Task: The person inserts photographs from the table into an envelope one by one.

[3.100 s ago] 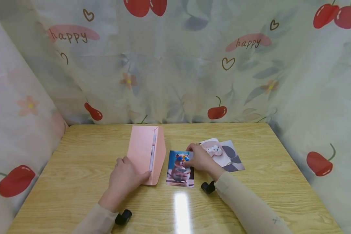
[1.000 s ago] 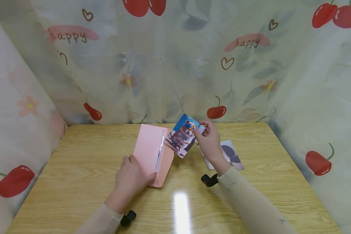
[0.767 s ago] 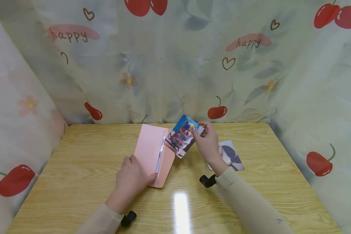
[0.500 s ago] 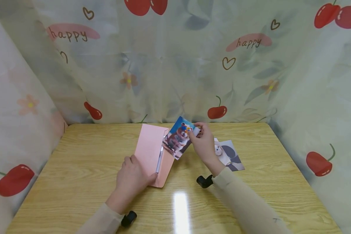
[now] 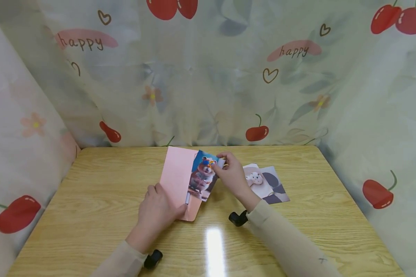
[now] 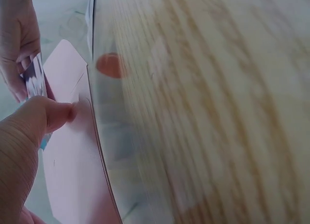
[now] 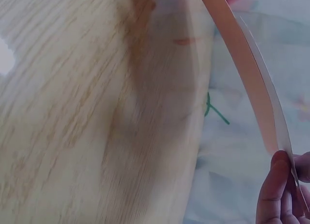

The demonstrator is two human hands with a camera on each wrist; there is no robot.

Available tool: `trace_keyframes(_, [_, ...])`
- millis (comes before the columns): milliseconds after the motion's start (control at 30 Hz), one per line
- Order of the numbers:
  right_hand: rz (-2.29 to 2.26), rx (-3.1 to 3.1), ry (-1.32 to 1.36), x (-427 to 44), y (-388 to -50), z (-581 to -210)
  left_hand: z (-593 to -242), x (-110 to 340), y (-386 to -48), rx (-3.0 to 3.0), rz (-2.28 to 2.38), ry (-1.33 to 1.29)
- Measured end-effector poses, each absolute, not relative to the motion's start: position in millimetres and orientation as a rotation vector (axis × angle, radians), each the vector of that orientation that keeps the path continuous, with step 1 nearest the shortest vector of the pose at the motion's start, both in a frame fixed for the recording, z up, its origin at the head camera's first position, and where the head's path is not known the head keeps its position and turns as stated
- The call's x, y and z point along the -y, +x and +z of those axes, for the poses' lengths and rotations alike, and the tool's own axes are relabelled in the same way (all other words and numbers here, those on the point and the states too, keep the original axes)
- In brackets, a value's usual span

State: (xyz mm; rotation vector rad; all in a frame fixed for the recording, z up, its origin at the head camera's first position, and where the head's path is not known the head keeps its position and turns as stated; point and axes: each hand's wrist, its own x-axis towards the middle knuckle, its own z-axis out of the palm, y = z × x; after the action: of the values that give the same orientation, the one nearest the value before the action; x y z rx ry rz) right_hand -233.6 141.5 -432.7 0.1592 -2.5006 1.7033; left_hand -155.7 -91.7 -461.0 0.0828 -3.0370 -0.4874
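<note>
My left hand (image 5: 157,206) holds a pink envelope (image 5: 176,165) by its lower end, with the thumb near the opening. The flap is folded out to the right, and a pale strip shows inside the slot. Between thumb and fingers, my right hand (image 5: 232,173) pinches a photo card (image 5: 202,179) of a hamster in sunglasses. The card's left edge lies at the envelope's opening; whether it is inside the slot I cannot tell. From the right wrist, the card (image 7: 266,81) is seen edge-on beside the orange-looking flap (image 7: 237,47).
Two more cards overlap on the wooden table (image 5: 90,200) to the right: a white-animal picture (image 5: 254,179) and a grey-patterned card (image 5: 275,184). A cherry-print curtain (image 5: 190,77) hangs behind the table and along both sides.
The hamster card was lifted off the table, then carried left and down onto the envelope's opening by my right hand. The envelope has shifted slightly right with my left hand.
</note>
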Motion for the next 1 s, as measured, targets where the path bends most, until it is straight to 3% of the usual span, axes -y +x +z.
trace_keyframes(500, [1.693, 2.625, 0.225, -134.3, -230.1, -431.9, -461.8, 92.5, -154.9, 3.005, -0.542, 0.069])
trace_keyframes(1000, [2.048, 2.487, 0.122, -133.4, -223.4, -423.9, -462.5, 92.4, -157.0, 3.022, -0.522, 0.12])
